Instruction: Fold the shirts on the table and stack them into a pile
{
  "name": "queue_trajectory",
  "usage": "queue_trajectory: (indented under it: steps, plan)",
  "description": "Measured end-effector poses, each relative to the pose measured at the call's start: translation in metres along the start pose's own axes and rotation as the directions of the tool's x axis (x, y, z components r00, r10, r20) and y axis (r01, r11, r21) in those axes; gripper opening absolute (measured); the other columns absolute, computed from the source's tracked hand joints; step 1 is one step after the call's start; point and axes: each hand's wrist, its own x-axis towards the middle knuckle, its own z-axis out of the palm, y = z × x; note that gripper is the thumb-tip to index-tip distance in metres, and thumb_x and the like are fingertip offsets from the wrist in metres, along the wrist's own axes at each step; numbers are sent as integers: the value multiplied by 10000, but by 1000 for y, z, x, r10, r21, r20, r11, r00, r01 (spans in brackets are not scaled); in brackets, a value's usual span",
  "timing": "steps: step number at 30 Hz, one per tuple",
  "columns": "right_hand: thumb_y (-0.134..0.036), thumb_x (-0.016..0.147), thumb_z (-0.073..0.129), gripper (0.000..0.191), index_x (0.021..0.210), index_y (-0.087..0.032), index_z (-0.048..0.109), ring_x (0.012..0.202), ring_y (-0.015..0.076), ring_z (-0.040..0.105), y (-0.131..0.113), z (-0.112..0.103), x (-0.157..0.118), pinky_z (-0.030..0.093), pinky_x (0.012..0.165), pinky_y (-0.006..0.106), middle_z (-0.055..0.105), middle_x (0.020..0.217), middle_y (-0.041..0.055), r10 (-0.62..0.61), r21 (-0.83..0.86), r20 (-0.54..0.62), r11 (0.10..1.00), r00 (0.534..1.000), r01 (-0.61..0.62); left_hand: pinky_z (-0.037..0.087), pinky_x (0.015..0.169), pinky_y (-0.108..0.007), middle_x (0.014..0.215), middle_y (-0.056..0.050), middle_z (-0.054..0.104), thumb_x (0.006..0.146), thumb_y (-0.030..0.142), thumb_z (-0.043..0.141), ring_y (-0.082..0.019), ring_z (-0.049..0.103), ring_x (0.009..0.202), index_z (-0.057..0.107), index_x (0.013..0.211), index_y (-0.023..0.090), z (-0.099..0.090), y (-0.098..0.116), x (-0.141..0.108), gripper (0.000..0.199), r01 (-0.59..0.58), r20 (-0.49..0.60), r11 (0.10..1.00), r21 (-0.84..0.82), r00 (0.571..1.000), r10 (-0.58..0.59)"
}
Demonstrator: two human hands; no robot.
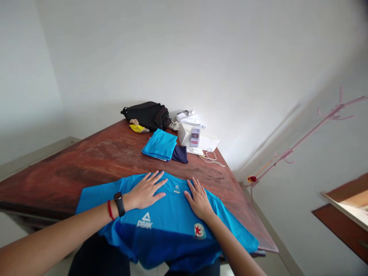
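A bright blue T-shirt (169, 226) with a white PEAK logo and a round badge lies spread on the near edge of a reddish-brown wooden table (94, 165), part of it hanging over the edge. My left hand (145, 190) presses flat on the shirt near the collar, fingers apart, with a black wristband and red string on the wrist. My right hand (199, 200) rests flat on the shirt just to the right of the collar. Neither hand grips the cloth.
Beyond the hands lie a folded blue garment (159, 145) and a folded navy cloth (180, 154). At the far end stand a black bag (146, 115), a white box (185, 134) with a white cable (212, 158), and a yellow packet (138, 128). Walls bound the far and right sides.
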Motion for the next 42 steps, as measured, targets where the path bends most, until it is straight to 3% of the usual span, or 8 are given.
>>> queue_trajectory:
  steps: [4,8,12,16,21,26,32,42]
  plan:
    - [-533,1028,390,620,1544,-201,484,1543,320,294,20,3,3,246,1248,513,373,1650,112,43,38,-133,999,990,-38,293,1206,-543,1672,-115,321,1032,557,435,-349,360,1511,398,1587,306,2,-5,-4,609,61,-50,998,16,997,-60]
    - [-398,1005,401,509,1362,-143,657,1261,317,592,44,-1,8,445,1100,453,656,1330,169,64,55,-309,997,949,-49,442,1083,-461,1521,-179,529,1034,359,460,-331,535,1356,422,1568,180,-2,-16,-2,564,255,-196,966,38,950,-243]
    - [-412,957,521,412,1194,-168,752,1062,332,640,54,-9,12,497,972,445,710,1104,152,83,31,-353,997,932,-77,505,913,-428,1282,-184,649,994,326,548,-335,625,1144,538,1461,134,-11,-19,2,505,392,-257,915,91,897,-359]
    - [-435,948,562,363,1118,-199,779,1013,316,651,56,-10,15,492,928,411,723,1043,121,55,53,-340,998,939,-40,499,867,-378,1242,-163,657,1006,370,558,-306,644,1089,593,1385,156,-14,-17,2,436,402,-245,907,124,898,-364]
    - [-484,928,601,329,985,-210,773,933,309,661,57,-10,14,489,835,390,729,957,105,93,30,-382,996,920,-89,491,821,-361,1137,-141,703,1032,394,527,-288,675,1024,662,1237,171,-11,-18,1,332,394,-199,910,129,909,-365]
    - [-497,945,575,324,795,-219,649,855,282,646,58,-8,14,471,758,351,682,873,87,73,-23,-393,996,917,-89,467,725,-312,998,-86,715,1050,337,492,-248,698,906,689,1026,195,-18,-23,6,244,341,-144,936,88,934,-327]
    - [-435,1024,462,272,843,-239,515,788,250,649,58,-9,24,425,683,306,668,854,62,49,-63,-369,995,928,-77,454,710,-295,1000,-63,718,1044,376,497,-240,702,907,692,1023,229,-26,-39,23,245,333,-121,941,70,939,-323]
    - [-391,1037,510,211,934,-224,588,862,240,674,65,-21,86,342,637,280,720,955,61,86,-210,-291,966,953,-151,487,754,-308,1082,-92,733,1045,441,444,-256,716,914,720,1051,236,-36,-80,75,344,298,-89,938,176,954,-286]
